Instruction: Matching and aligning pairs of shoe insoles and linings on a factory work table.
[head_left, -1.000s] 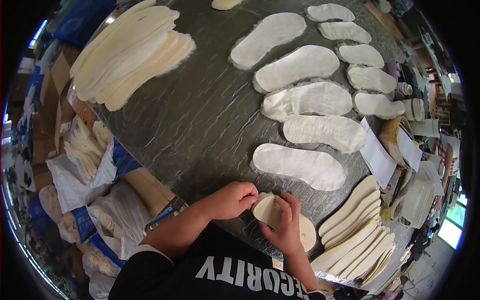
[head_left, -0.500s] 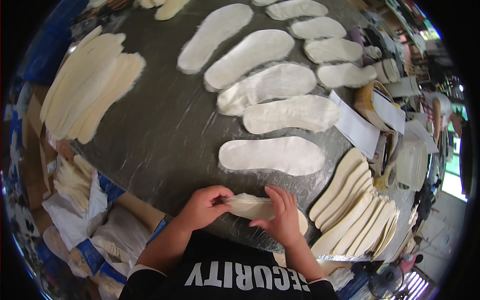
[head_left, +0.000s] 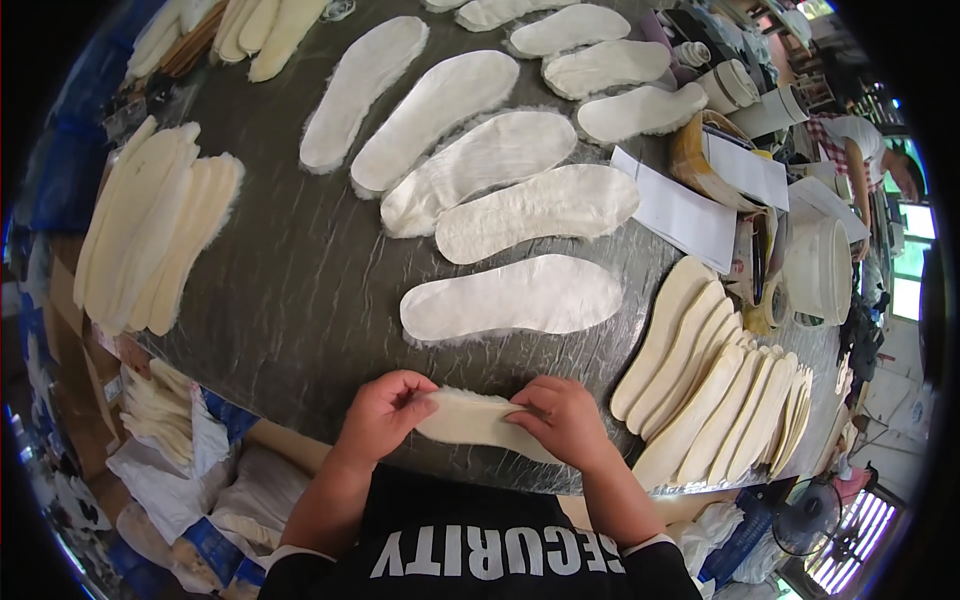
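At the table's near edge I hold a cream insole (head_left: 470, 420) with a white fluffy fringe along its far edge. My left hand (head_left: 385, 415) pinches its left end between thumb and fingers. Farther right, my right hand (head_left: 562, 420) pinches the far edge, and its right end is partly hidden beneath that hand. Just beyond lies a white fleece-edged insole piece (head_left: 512, 297), flat on the table. More such pieces, one of them a wrinkled white insole piece (head_left: 490, 170), spread out behind it.
Fanned cream insoles (head_left: 690, 370) are stacked at the right of the dark table (head_left: 290, 300). Another pile of insoles (head_left: 150, 230) lies at the left. Paper sheets (head_left: 680, 210), a yellow container (head_left: 695, 155) and a white bucket (head_left: 818, 270) stand at the right. A person (head_left: 860, 150) is in the right background.
My right hand has shifted from the insole's right part to a pinch on its far edge. My left hand keeps its grip. The view has moved slightly.
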